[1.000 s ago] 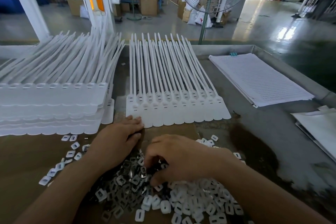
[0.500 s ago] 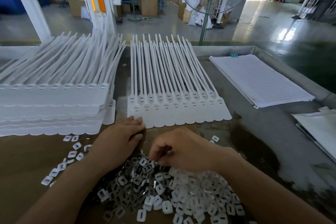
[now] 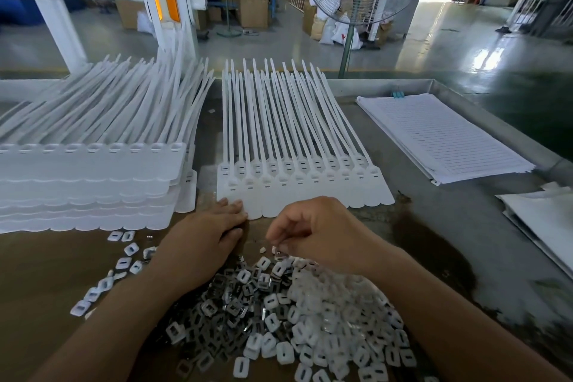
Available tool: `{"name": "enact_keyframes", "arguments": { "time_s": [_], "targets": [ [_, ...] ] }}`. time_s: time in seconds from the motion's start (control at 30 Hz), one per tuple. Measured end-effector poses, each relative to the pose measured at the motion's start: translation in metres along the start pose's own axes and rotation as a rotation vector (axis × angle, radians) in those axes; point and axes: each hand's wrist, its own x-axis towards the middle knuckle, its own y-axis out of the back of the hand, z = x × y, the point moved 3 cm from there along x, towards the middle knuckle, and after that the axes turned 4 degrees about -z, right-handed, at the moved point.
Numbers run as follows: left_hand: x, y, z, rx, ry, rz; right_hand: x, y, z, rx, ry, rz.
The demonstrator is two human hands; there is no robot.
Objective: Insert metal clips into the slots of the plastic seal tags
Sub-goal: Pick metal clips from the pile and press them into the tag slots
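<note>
Left forearm runs in from 7 o'clock, and the left grip [image 3: 204, 236] lies flat, palm down, fingers straight and close together, pointing to 1 o'clock. Right forearm reaches in from 5 o'clock; the right grip [image 3: 319, 231] arches knuckles-up, fingers curled down toward 7 o'clock, tips pinching a small metal clip [image 3: 280, 255].

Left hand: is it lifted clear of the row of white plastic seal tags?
No, the left hand lies flat, fingertips touching the near edge of the white plastic seal tags.
</note>
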Motion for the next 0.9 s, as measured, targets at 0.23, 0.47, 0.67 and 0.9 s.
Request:
{"name": "enact_keyframes", "arguments": {
  "time_s": [0.23, 0.47, 0.67, 0.9],
  "targets": [
    [0.0, 0.0, 0.0, -0.005, -0.007, -0.001, 0.0, -0.001, 0.004, 0.013, -0.027, -0.023],
    [-0.001, 0.0, 0.0, -0.01, -0.002, -0.019, 0.001, 0.002, 0.008, 0.027, -0.048, -0.009],
    [-0.001, 0.0, 0.0, -0.019, 0.002, -0.012, 0.002, 0.002, 0.005, -0.003, -0.025, -0.019],
    [-0.001, 0.0, -0.001, -0.006, -0.003, -0.011, 0.004, 0.011, 0.009, 0.025, -0.04, 0.142]
  ]
}}
